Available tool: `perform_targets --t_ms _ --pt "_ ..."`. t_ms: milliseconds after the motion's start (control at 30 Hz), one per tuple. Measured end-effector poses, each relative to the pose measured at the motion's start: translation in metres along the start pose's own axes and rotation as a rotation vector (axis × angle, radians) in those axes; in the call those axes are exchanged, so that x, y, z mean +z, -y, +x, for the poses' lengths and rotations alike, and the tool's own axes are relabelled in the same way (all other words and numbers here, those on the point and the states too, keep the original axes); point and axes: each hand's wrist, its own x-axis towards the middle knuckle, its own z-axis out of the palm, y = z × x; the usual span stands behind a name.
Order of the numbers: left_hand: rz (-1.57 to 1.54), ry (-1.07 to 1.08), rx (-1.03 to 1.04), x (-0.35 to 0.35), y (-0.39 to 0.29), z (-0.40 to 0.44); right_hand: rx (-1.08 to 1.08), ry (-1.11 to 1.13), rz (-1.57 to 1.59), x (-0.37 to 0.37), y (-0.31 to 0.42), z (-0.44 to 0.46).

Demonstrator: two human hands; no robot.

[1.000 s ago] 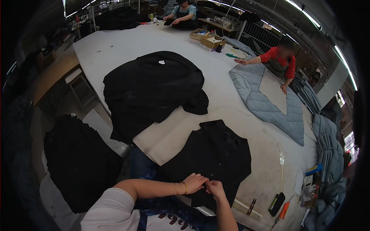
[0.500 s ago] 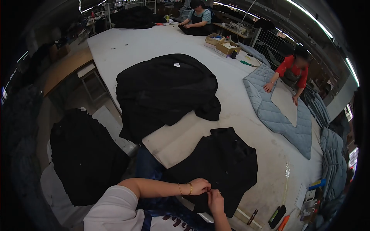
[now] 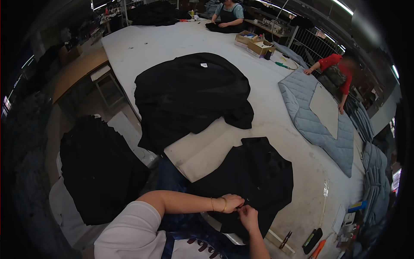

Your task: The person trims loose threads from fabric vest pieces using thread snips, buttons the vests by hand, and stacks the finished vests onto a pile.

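Observation:
A black garment piece (image 3: 263,172) lies on the white table right in front of me, with small button-like dots on it. My left hand (image 3: 233,203), a bracelet at its wrist, has its fingers closed at the lower front part of this garment. Close beside it, my right hand (image 3: 249,215) pinches the cloth too, so the fingertips of both hands nearly meet. Whether a small part such as a button sits between them is too small to tell. Beyond lies a larger black garment (image 3: 189,95) with a white label (image 3: 204,65).
A stack of black pieces (image 3: 99,168) sits at left. On the table (image 3: 172,41), at right, are a marker-like black-and-green tool (image 3: 312,241), an orange-handled tool (image 3: 318,249) and dark snips (image 3: 285,240). A person in red handles a grey-blue quilted piece (image 3: 297,103); another sits at the back.
My view has shifted slightly. Both hands stay together on the black garment, fingers moved a little. The person in red has slid one hand to the far edge of the quilted piece.

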Motion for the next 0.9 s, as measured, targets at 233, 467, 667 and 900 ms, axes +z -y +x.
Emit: perform_targets --t_ms 233,467,667,900 --pt "0.019 -0.1 0.036 0.001 0.001 -0.012 0.495 0.108 0.34 -0.001 0.021 0.006" --pt "0.008 -0.142 0.034 -0.009 -0.008 -0.02 0.618 0.142 0.36 -0.006 0.033 0.012" --pt "-0.005 -0.147 0.016 -0.005 -0.006 -0.019 0.738 0.149 0.509 -0.003 0.033 0.015" --pt "0.324 -0.432 -0.052 -0.049 0.027 -0.031 0.11 -0.387 -0.19 -0.026 -0.012 -0.041"
